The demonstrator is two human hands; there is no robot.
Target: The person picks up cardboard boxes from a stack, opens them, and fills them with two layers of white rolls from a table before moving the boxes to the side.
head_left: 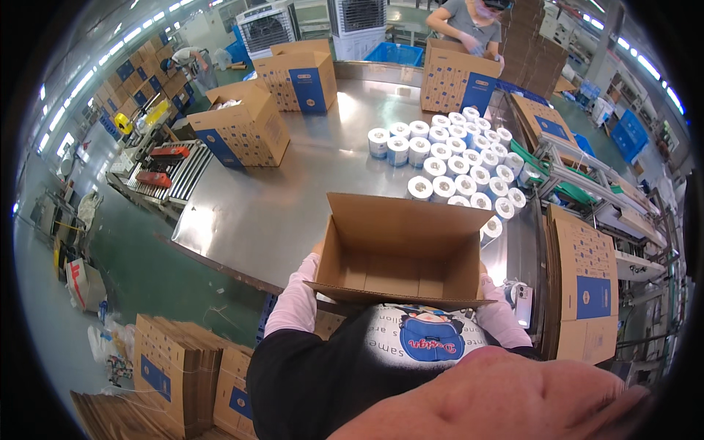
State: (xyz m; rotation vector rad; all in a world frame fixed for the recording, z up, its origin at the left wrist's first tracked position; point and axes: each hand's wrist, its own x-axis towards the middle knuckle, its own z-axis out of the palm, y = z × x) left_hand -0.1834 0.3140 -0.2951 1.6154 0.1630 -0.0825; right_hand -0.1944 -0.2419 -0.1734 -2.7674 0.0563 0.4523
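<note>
Right in front of my body is an open cardboard box [403, 231], tilted so that its bare brown inside faces me. My left hand [318, 248] holds its left side, and my right hand [483, 270] holds the right side; the box hides most of the fingers of both. Beyond it, many wrapped paper rolls [419, 152], white with blue on their sides, stand upright in a group on the metal table [323, 158]. The nearest rolls are partly hidden by the box's raised flap. A phone [523, 305] lies close to my right forearm.
Two printed cartons, one at the table's left edge [249, 132] and one behind it [301, 81], stand open. A co-worker [473, 33] handles another carton [455, 77] across the table. Flattened cartons [583, 279] stack at right, more [165, 374] at lower left. A roller conveyor [165, 172] adjoins the left.
</note>
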